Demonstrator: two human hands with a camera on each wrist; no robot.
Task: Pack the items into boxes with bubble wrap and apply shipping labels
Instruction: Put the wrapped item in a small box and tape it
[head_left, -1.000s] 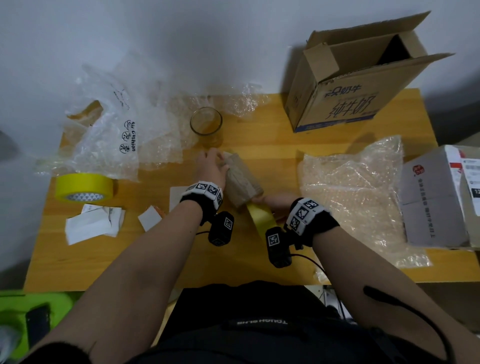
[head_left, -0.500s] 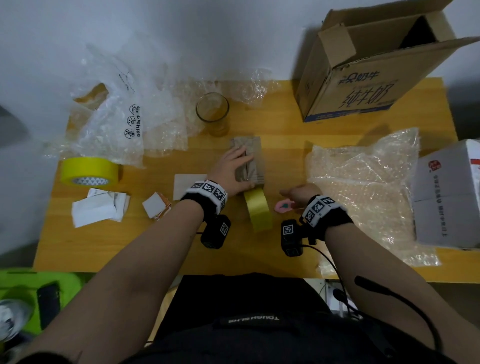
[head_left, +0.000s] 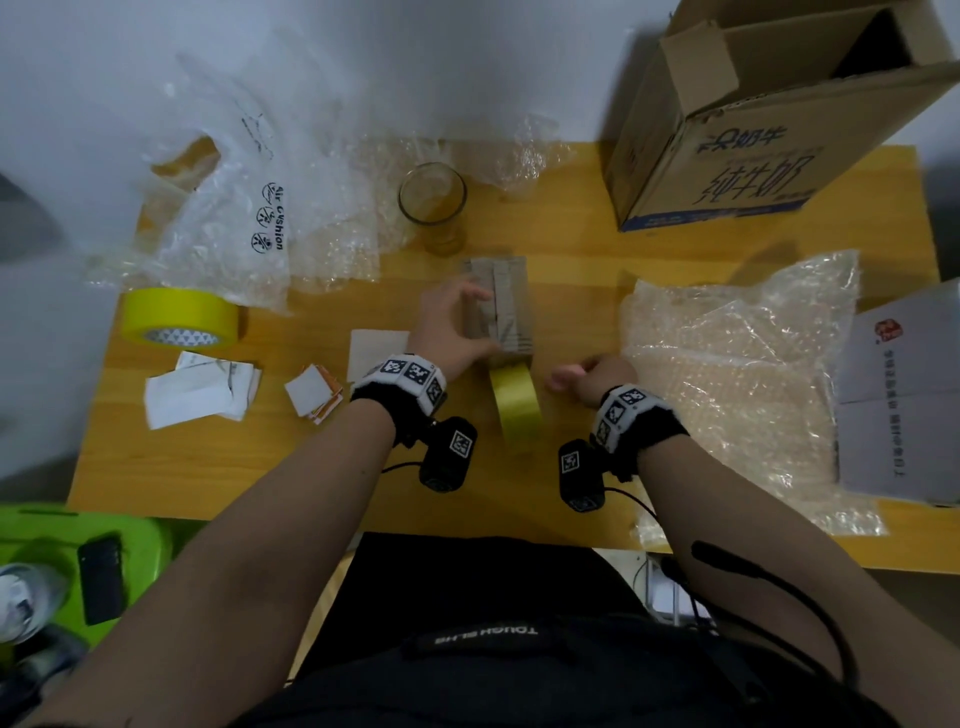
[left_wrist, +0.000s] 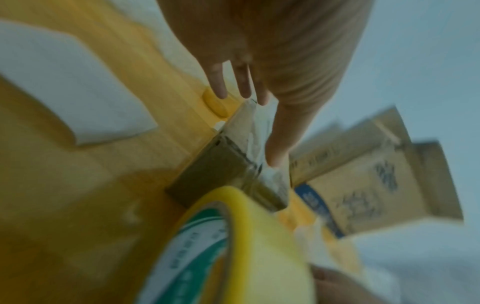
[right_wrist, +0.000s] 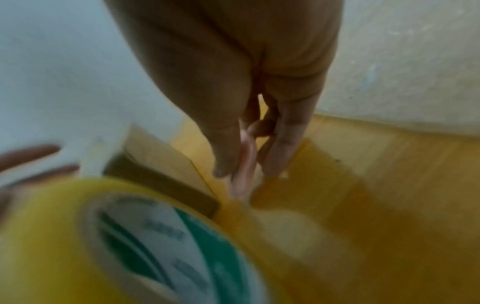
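Our left hand (head_left: 447, 332) lies with straight fingers flat on the small taped brown cardboard box (head_left: 501, 306), which sits on the yellow wooden table (head_left: 571, 249) right under that palm. Just nearside of it the yellow tape roll (head_left: 514, 408) stands on edge between our wrists. Our right hand (head_left: 597, 376), just right of the roll, has its fingers curled round a small pink cutter (right_wrist: 244, 164).

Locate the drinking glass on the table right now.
Head view: the glass stands upright at the table's far middle, just beyond the small taped box, beside loose bubble wrap.
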